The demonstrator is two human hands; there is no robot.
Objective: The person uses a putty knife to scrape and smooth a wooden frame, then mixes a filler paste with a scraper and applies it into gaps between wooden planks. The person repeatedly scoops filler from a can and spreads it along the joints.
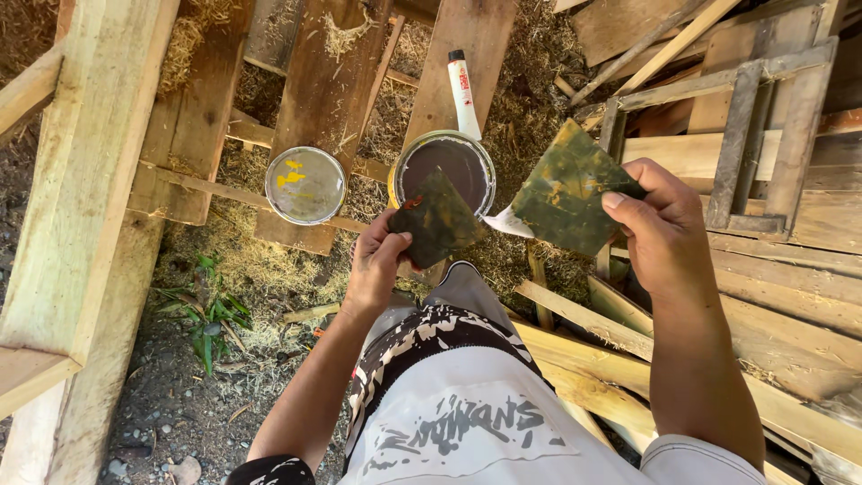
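The stained sheet (437,218) in the left hand (377,265) hides part of the open can (446,164); the bottom edge cuts off both arms

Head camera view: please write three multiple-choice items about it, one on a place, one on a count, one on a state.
1. Where does the white squeeze tube lie?
A. on a brown wooden plank behind the open can
B. in the grass
C. in the right hand

2. How many stained dark green pieces of sheet are held?
A. one
B. two
C. four

3. What state is the round metal can of dark brown liquid in?
A. open
B. lidded
C. tipped over

Answers: 1 A, the tube rests on the plank just beyond the can. 2 B, the left hand pinches one piece and the right hand another. 3 A, the liquid surface shows; a round lid lies beside it.
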